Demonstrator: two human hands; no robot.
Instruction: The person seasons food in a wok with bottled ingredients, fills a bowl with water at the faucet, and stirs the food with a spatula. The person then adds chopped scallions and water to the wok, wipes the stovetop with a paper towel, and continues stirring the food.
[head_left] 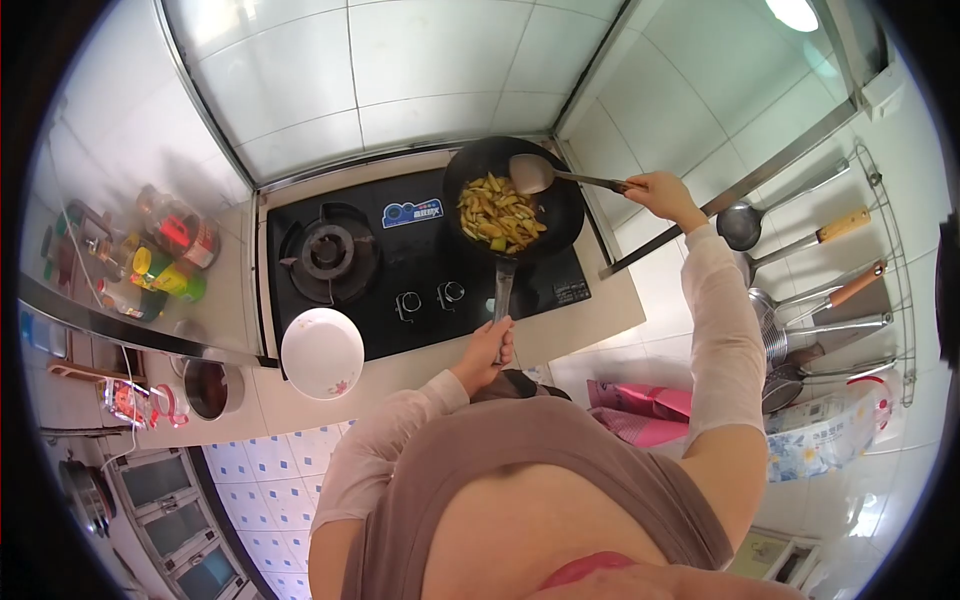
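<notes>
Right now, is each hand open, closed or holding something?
Left hand: closed on the grey handle of the black wok.
Right hand: closed on a long metal spatula.

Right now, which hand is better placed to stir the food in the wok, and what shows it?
Probably the right hand: it holds the spatula over the wok, close to the food. The left hand grips the wok handle, so it seems better suited to steadying.
</notes>
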